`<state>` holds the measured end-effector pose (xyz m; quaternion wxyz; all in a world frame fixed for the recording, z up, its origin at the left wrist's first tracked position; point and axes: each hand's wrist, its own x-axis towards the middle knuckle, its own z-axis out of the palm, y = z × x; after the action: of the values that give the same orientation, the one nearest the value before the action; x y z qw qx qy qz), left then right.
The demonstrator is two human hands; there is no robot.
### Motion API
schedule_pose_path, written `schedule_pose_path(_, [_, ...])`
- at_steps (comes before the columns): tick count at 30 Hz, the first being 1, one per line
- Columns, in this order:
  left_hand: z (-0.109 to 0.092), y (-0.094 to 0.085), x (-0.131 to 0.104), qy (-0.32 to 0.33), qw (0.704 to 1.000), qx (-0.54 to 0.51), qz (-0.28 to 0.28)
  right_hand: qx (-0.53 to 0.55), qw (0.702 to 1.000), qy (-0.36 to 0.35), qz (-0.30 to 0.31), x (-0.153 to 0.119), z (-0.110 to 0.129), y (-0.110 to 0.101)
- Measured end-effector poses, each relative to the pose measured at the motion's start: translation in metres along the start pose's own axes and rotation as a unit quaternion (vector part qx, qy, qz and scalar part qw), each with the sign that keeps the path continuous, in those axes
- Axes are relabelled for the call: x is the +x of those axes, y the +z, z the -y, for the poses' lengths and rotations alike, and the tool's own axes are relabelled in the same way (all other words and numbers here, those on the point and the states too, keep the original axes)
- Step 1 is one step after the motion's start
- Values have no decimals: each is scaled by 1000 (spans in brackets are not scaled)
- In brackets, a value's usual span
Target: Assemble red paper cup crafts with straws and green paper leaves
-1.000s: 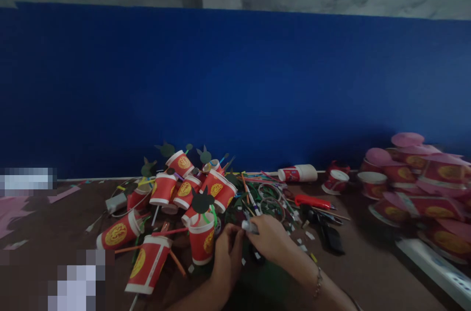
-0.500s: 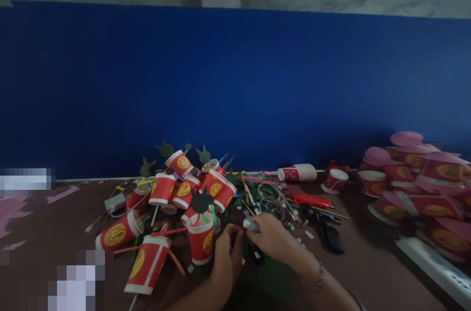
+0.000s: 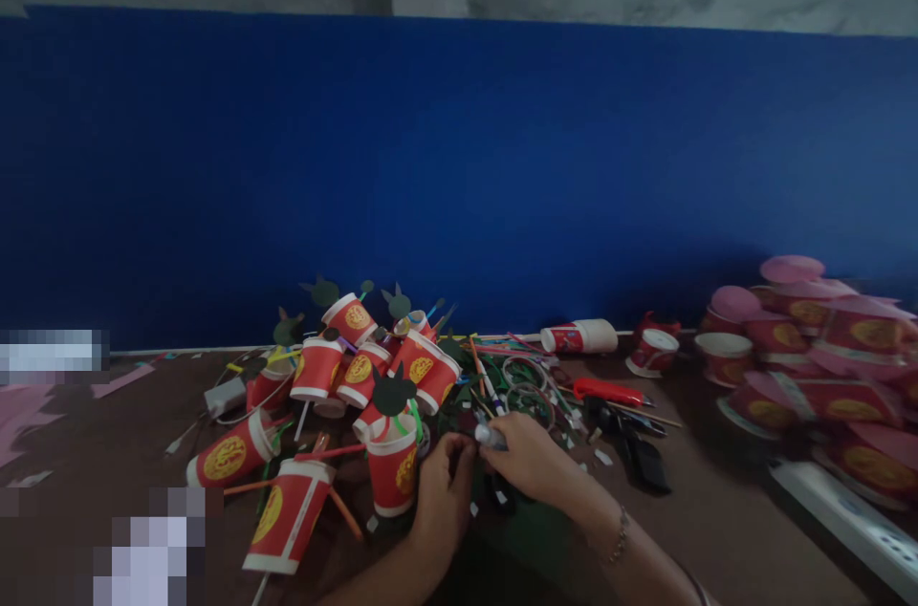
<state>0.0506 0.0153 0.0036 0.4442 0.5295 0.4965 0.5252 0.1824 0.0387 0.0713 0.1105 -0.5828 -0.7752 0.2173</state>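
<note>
My left hand (image 3: pixel 446 484) is closed low in the middle, its fingertips pinched together. What they hold, if anything, is too small or hidden to name. Close against it on the right, my right hand (image 3: pixel 527 458) is wrapped round a short, pale translucent tube (image 3: pixel 491 437) whose end points towards the left fingertips. A red paper cup (image 3: pixel 393 467) stands upright just left of my left hand. A dark animal-shaped paper cutout (image 3: pixel 394 390) and a green strip stick up at its rim.
More red cups (image 3: pixel 289 515) lie piled to the left. Behind my hands are wire loops (image 3: pixel 529 391) and paper scraps. A red-handled cutter (image 3: pixel 609 392) and a black object (image 3: pixel 645 463) lie right, before pink-topped cups (image 3: pixel 861 329) and a power strip (image 3: pixel 846 520). A blue panel (image 3: pixel 459 176) stands behind.
Both hands stay nearly in place, still close together, with only a slight shift. The pale tube remains in my right hand, and the cups have not moved.
</note>
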Motion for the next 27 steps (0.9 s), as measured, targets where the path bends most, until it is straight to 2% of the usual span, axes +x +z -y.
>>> schedule_pose_path(8, [-1, -1, 1, 7, 1000, 10, 20, -9, 1000, -4, -6, 3, 2, 2])
schedule_pose_path(17, [6, 0, 1, -17, 999, -22, 28, 61, 998, 10, 13, 5, -3, 0])
schedule_pose_path(20, [11, 0, 2, -9, 1000, 1, 8, 33, 999, 23, 1, 7, -6, -2])
schedule_pose_path(23, [12, -1, 2, 12, 999, 29, -20, -45, 997, 63, -20, 9, -12, -7])
schedule_pose_path(27, [9, -2, 2, 35, 997, 44, -52, -106, 990, 97, -5, 1, -15, -17])
